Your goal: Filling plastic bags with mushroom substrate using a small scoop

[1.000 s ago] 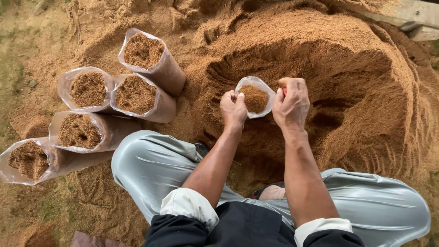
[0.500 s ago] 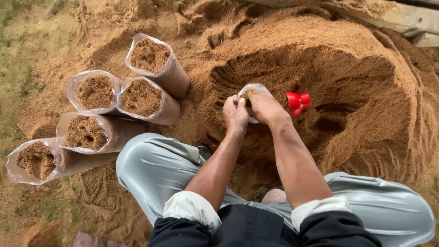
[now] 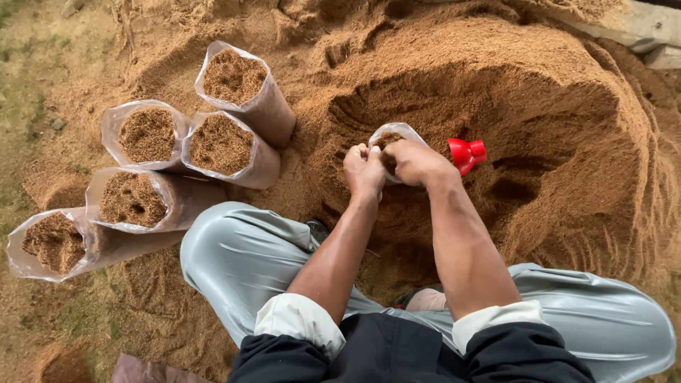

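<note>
A clear plastic bag point(image 3: 394, 132) partly filled with brown sawdust stands in the hollow of a big sawdust pile point(image 3: 560, 92). My left hand point(image 3: 364, 170) grips the bag's near rim. My right hand point(image 3: 415, 160) covers the bag's mouth, with its fingers pressed down inside on the sawdust. A red funnel-shaped scoop point(image 3: 466, 153) lies on the pile just right of my right hand, not held.
Several filled clear bags stand or lean at the left, among them one at the back point(image 3: 245, 89) and one lying at the far left point(image 3: 60, 241). My legs in grey trousers point(image 3: 245, 259) flank the dug hollow. Concrete blocks point(image 3: 649, 28) edge the top right.
My right hand has moved from the bag's right side onto its mouth and pressed in. The red scoop, hidden before, now lies uncovered on the pile.
</note>
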